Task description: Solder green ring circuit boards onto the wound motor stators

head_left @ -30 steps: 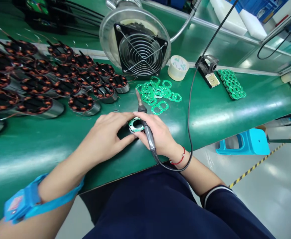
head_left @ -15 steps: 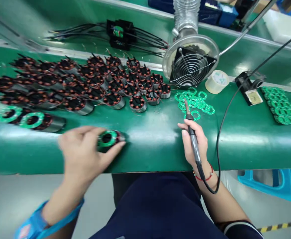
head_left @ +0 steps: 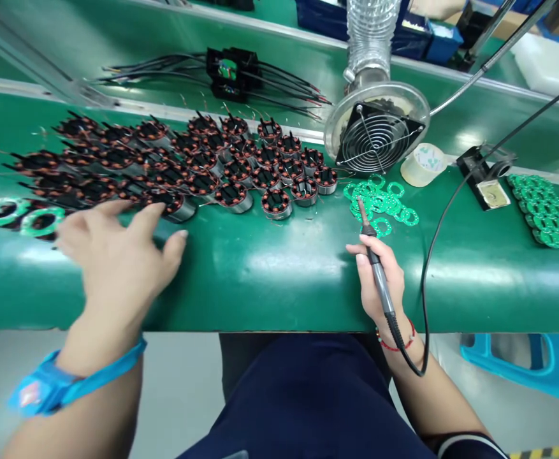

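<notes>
Copper-wound stators point(head_left: 174, 162) crowd the upper left of the green worktop point(head_left: 269, 268) — the nearest one point(head_left: 176, 205) lies just above the left hand point(head_left: 116, 261), whose fingers are spread wide and hold nothing. Lower right of centre, the right hand point(head_left: 379, 280) grips a soldering iron point(head_left: 375, 264), its long axis pointing up-frame toward the green ring boards point(head_left: 379, 201).

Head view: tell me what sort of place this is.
Most likely an electronics assembly line. Rows of copper-wound motor stators cover a green bench, the right hand holds a soldering iron, and a fume extractor fan stands behind loose green circuit boards.
</notes>
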Available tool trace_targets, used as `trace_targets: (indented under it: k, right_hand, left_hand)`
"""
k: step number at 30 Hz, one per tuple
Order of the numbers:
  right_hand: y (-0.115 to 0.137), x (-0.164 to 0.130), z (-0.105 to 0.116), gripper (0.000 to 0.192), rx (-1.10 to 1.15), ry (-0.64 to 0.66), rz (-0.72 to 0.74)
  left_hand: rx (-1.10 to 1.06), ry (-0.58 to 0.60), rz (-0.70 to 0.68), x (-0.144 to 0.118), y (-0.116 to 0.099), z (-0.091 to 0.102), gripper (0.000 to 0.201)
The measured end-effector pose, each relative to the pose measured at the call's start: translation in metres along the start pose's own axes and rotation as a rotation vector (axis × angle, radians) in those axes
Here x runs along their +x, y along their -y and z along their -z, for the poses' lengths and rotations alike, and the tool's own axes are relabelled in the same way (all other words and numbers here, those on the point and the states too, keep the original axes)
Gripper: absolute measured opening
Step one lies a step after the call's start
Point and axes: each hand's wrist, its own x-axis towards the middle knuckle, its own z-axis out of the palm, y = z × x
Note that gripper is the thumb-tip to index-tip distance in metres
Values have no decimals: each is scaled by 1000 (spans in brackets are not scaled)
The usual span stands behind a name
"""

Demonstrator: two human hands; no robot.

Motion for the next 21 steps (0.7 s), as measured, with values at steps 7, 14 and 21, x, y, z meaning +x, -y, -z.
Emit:
trace_targets:
  k: [7, 14, 21]
  right_hand:
    - [-3, 4, 16, 31, 36, 105, -83]
    - [-31, 30, 41, 38, -186, 245, -204]
    - [-54, 43, 25, 49, -408, 439, -161]
  left_hand:
    - [-5, 11, -15, -10, -41, -5, 42]
    - [-634, 325, -228, -24, -69, -14, 37]
    - [-649, 503, -287, -14, -86, -45, 43]
